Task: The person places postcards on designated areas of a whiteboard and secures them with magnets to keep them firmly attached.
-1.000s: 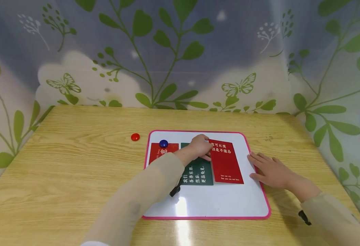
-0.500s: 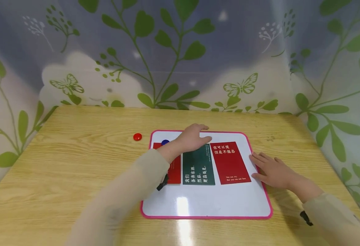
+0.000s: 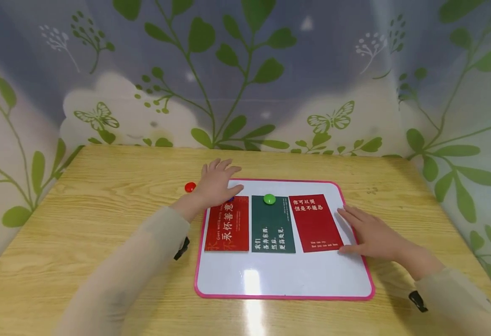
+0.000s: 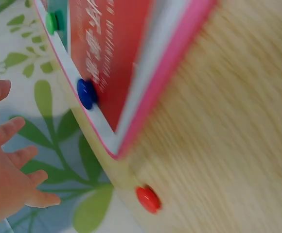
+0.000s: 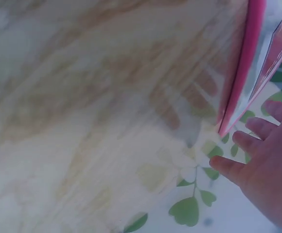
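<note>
My left hand (image 3: 213,184), fingers spread and holding nothing, is over the top left corner of a pink-edged whiteboard (image 3: 283,277). Just left of it a round red magnet (image 3: 190,187) lies on the table. Under the hand, a blue magnet (image 4: 87,93) sits at the top of the left red card (image 3: 228,235); the head view mostly hides it. A green magnet (image 3: 269,199) sits on the top of the dark green card (image 3: 272,228) in the middle. Beside the right red card (image 3: 317,226), my right hand (image 3: 375,238) rests across the board's right edge, its thumb near the card's lower corner.
The board lies on a wood-grain table (image 3: 115,210). Behind and beside the table hangs a curtain (image 3: 270,112) printed with leaves and butterflies. Light glares off the board's lower part.
My left hand has let go of the right red card, which now lies flat, and moved left toward the red magnet. The green magnet has come into sight. My right hand has barely moved.
</note>
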Motion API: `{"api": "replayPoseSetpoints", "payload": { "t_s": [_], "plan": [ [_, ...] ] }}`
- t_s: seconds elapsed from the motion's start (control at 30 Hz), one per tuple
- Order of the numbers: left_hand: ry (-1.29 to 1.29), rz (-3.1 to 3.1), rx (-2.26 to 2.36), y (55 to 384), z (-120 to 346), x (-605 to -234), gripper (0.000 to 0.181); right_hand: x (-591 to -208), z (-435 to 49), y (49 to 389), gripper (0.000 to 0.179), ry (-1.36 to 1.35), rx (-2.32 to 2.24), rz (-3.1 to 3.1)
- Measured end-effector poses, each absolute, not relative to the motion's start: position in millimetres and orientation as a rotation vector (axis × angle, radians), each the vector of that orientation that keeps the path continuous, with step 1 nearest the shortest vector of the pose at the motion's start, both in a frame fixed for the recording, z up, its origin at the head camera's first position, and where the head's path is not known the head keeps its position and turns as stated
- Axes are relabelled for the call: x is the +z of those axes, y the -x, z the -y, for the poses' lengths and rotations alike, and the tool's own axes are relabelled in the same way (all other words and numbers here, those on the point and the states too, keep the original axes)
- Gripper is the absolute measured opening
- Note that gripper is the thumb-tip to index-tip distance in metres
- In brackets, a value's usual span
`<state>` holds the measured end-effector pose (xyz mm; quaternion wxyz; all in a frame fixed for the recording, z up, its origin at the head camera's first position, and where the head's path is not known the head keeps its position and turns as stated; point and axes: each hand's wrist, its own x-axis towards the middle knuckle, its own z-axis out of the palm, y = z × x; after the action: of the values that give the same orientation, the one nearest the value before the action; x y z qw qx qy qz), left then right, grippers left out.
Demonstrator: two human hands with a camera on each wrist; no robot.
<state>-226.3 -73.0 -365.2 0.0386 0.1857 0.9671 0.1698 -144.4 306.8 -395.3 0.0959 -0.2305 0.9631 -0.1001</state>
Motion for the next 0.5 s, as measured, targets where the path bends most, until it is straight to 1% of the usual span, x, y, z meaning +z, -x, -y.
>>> {"api": "replayPoseSetpoints", "payload": {
  "t_s": [0.07, 0.17, 0.37, 0.5],
  "plan": [
    [-0.548, -2.971, 0.524, 226, 82, -368, 0.055, -395, -303, 144, 0.096, 0.715, -0.281, -2.851],
    [-0.514, -2.966, 0.525, 225, 91, -371, 0.054, -396, -297, 143, 0.096, 0.747, -0.237, -2.837],
    [-0.516, -2.979, 0.500, 225, 108, -375, 0.053, -395, -289, 138, 0.085, 0.706, -0.217, -2.809],
    [-0.500, -2.984, 0.496, 226, 119, -377, 0.051, -392, -285, 136, 0.082, 0.687, -0.199, -2.821]
  ]
}}
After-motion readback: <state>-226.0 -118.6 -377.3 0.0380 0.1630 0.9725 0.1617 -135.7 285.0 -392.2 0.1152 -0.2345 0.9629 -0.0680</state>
